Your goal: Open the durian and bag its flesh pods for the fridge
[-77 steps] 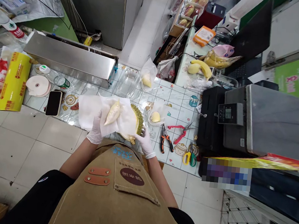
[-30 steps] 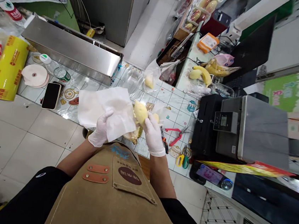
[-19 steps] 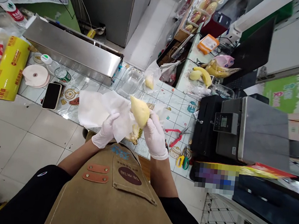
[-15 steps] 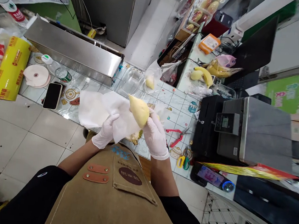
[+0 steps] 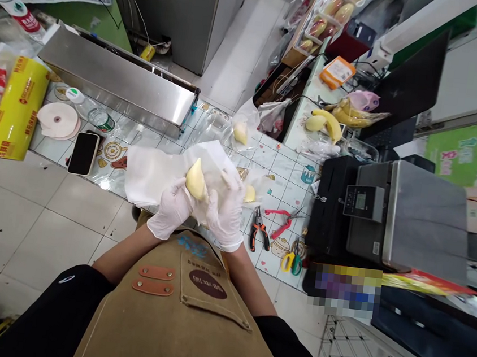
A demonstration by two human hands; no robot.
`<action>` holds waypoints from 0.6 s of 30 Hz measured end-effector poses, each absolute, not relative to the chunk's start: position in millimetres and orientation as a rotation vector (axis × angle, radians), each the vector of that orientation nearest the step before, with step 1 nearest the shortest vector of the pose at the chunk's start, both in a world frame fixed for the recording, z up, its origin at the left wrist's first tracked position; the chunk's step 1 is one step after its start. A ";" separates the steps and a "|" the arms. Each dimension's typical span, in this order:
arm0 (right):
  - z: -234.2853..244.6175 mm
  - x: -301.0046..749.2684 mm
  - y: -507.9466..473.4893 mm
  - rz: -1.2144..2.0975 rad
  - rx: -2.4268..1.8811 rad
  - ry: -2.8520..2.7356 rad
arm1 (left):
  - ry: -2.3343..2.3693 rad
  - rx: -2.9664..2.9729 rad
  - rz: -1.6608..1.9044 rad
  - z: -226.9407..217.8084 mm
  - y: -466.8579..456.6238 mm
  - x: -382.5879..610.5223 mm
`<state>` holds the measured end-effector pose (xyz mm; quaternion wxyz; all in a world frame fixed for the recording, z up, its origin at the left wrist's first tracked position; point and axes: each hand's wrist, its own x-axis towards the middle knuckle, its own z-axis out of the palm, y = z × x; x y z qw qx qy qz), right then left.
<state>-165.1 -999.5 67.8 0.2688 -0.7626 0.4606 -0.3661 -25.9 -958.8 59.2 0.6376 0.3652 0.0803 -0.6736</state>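
A pale yellow piece of durian flesh (image 5: 196, 180) lies on a white paper sheet (image 5: 216, 156) between my gloved hands. My left hand (image 5: 173, 208) is closed around the near side of the sheet, its thumb against the durian flesh. On the other side, my right hand (image 5: 227, 214) has its fingers bent around the sheet's right part, thumb close to the flesh. More white paper (image 5: 147, 172) is spread at the left. Another yellow piece in clear plastic (image 5: 249, 193) sits just right of my right hand.
Orange-handled pliers (image 5: 261, 230), red-handled shears (image 5: 285, 222) and scissors (image 5: 292, 259) lie right of my hands. A phone (image 5: 83, 152), a bottle (image 5: 94, 113) and a yellow film roll (image 5: 18, 109) are at the left. A scale-like machine (image 5: 409, 213) stands right; a metal box (image 5: 121, 78) is behind.
The durian flesh has come down and left from my raised right hand onto the paper sheet. My right hand moved left to the sheet, and the pliers now show.
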 end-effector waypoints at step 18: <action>34.6 -140.4 -1165.3 -0.715 -1.086 1.152 | -0.571 1.190 -1.505 33.0 -1117.4 52.9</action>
